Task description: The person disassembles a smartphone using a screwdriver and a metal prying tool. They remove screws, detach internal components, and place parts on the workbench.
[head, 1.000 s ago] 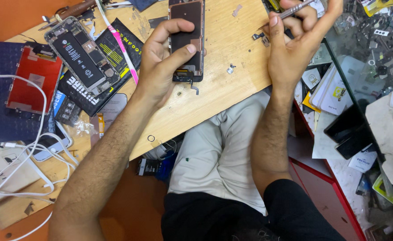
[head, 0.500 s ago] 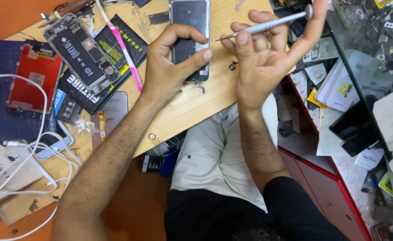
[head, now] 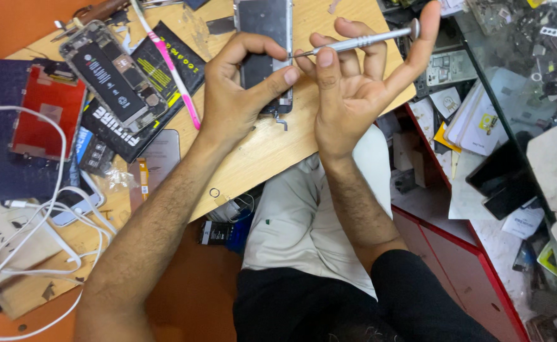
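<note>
**Two hands work on an opened phone with a small screwdriver**

The left hand [head: 240, 95] is clamped on the opened phone [head: 264, 38], which lies flat on the wooden board [head: 253, 158], thumb on its near edge. The right hand [head: 348, 88] holds a thin silver screwdriver [head: 360, 42] between thumb and fingers; the index finger presses the round cap, and the tip touches the phone's right edge. To the left lie another opened phone [head: 110, 76], a pink toothbrush [head: 167, 63] and white cables [head: 44, 221].
</note>
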